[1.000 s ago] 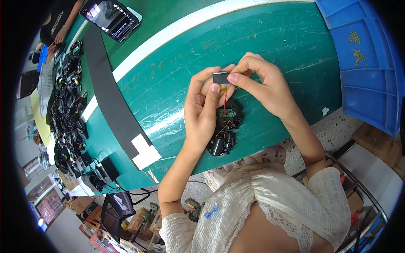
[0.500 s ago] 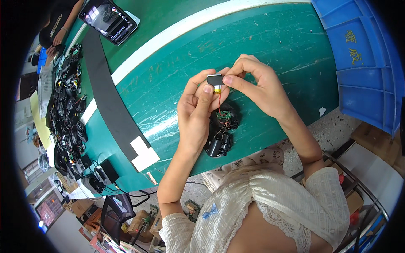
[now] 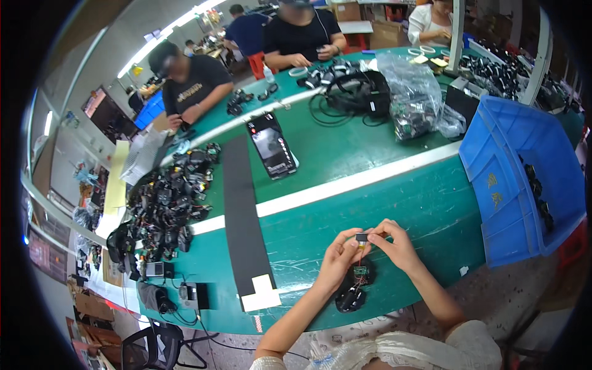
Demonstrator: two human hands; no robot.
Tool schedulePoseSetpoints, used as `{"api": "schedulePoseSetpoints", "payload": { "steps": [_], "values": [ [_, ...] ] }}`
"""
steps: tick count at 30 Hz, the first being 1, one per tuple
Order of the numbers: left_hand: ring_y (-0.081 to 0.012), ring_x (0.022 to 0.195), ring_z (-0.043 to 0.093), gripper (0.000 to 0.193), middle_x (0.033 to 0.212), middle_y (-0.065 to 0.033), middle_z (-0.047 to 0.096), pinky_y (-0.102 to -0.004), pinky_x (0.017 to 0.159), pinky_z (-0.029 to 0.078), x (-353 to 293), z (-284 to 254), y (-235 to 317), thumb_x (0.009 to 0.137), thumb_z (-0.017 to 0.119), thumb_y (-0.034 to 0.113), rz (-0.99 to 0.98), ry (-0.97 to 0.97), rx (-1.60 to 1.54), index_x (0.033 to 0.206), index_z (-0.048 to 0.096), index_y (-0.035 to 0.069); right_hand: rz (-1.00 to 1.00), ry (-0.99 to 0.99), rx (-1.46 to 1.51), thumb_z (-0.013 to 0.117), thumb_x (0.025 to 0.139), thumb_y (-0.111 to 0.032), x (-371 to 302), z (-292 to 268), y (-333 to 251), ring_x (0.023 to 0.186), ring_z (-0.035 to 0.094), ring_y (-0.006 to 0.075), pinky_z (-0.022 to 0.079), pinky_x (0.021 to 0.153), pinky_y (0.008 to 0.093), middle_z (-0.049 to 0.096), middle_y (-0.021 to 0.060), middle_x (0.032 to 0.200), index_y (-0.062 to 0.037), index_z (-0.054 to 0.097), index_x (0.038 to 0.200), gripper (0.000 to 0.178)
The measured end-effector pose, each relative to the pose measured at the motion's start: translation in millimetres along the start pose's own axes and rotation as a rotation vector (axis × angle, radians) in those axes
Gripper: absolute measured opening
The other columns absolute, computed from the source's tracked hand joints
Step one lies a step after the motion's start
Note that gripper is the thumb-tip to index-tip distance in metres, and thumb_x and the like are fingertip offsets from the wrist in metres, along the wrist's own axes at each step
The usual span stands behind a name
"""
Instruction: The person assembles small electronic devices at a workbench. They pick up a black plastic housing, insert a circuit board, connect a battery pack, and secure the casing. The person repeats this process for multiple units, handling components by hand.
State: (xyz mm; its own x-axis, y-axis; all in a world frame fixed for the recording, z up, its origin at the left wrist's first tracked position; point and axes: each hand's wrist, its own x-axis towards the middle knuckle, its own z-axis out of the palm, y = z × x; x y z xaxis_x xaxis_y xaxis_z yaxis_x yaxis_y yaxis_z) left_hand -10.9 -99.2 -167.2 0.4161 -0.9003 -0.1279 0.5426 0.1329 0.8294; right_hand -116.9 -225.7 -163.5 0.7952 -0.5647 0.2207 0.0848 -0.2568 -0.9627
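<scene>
Between both my hands is a small battery (image 3: 362,245) with a black pad (image 3: 361,237) on its face and a yellow strip at its lower end. My left hand (image 3: 337,261) pinches it from the left, thumb in front. The fingertips of my right hand (image 3: 394,248) press on the right edge of the black pad. Thin wires lead from the battery down to a green circuit board (image 3: 361,271). That board sits in an opened black plastic housing (image 3: 351,299) on the green table, just below my hands; its details are too small to tell.
A long black strip (image 3: 242,222) with white paper pieces (image 3: 261,295) lies left, beside a heap of black electronic parts (image 3: 166,203). A phone (image 3: 271,147) rests beyond. At right stands a blue crate (image 3: 493,185). Several people work across the table (image 3: 320,197), near a plastic bag (image 3: 410,92).
The view has tilted up, so my hands sit lower in it and the people across the table appear. Both hands keep hold of the battery and its black pad.
</scene>
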Motion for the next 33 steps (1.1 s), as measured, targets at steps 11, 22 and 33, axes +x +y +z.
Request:
{"api": "schedulePoseSetpoints", "payload": {
  "steps": [11,22,33],
  "values": [
    [-0.0153,0.106,0.052,0.026,0.119,-0.0094,0.049,-0.0289,0.093,0.044,7,-3,-3,0.094,0.042,0.01,0.122,-0.057,0.21,0.119,0.043,0.002,-0.246,0.051,-0.223,0.061,0.081,-0.008,-6,6,-1,0.08,0.049,0.02,0.041,0.071,0.031,0.053,0.0068,0.083,-0.0026,0.055,0.088,0.011],
    [-0.0076,0.086,0.054,0.022,0.091,-0.0016,0.059,-0.0227,0.076,0.044,6,-9,-1,0.091,0.052,0.017,0.127,-0.005,0.452,0.105,0.056,0.001,-0.055,-0.016,-0.08,0.059,0.084,-0.011,-10,8,3,0.073,0.053,0.0147,0.044,0.067,0.0283,0.055,0.0083,0.08,-0.0002,0.056,0.089,0.012],
    [-0.0065,0.087,0.052,0.021,0.093,-0.0023,0.059,-0.0208,0.079,0.041,10,-21,-7,0.092,0.051,0.02,0.1,-0.056,0.39,0.101,0.057,0.002,0.169,-0.161,0.256,0.057,0.087,-0.01,-7,4,15,0.071,0.052,0.006,0.043,0.064,0.0207,0.058,0.0022,0.078,0.0014,0.055,0.087,0.011]
  ]
}}
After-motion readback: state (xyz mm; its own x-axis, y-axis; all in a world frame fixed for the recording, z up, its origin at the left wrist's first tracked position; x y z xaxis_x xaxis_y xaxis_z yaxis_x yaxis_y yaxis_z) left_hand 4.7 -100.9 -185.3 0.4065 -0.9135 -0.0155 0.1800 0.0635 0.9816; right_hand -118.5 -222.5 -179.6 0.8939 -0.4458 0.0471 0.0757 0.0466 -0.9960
